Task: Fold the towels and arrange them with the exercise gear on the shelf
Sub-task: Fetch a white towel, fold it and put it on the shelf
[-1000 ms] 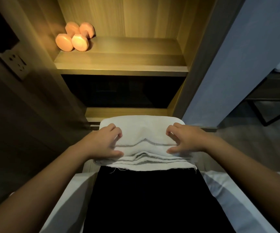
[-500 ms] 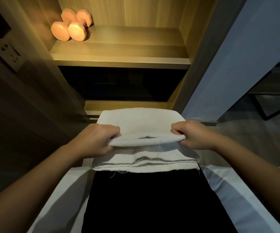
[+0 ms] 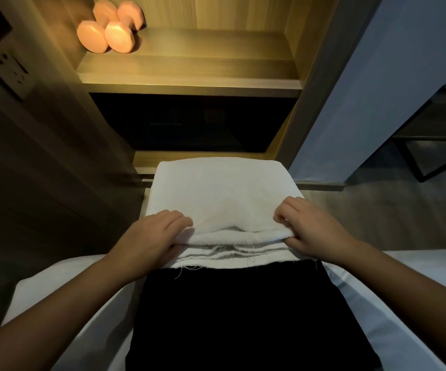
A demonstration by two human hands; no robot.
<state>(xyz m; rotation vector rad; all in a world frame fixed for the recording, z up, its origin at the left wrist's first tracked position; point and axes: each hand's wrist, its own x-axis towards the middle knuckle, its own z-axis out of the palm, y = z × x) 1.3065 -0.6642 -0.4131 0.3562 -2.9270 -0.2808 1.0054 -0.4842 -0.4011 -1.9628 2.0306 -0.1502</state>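
The folded white towel (image 3: 222,194) is being held on the black runner (image 3: 243,317) at the end of the bed (image 3: 377,290), the top layer's near edge being pinched at its corners by the left hand (image 3: 149,236) and right hand (image 3: 313,226). Two pink dumbbells (image 3: 109,28) are being kept in the left rear corner of the shelf (image 3: 203,68).

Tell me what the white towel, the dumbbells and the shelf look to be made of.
The white towel: likely cotton terry, matte, with nubby pile and loose threads at its near edge. The dumbbells: probably a vinyl or neoprene coating, smooth and pinkish with soft sheen; core hidden. The shelf: wood or wood-look laminate, matte, straight grain lines; cannot tell which.
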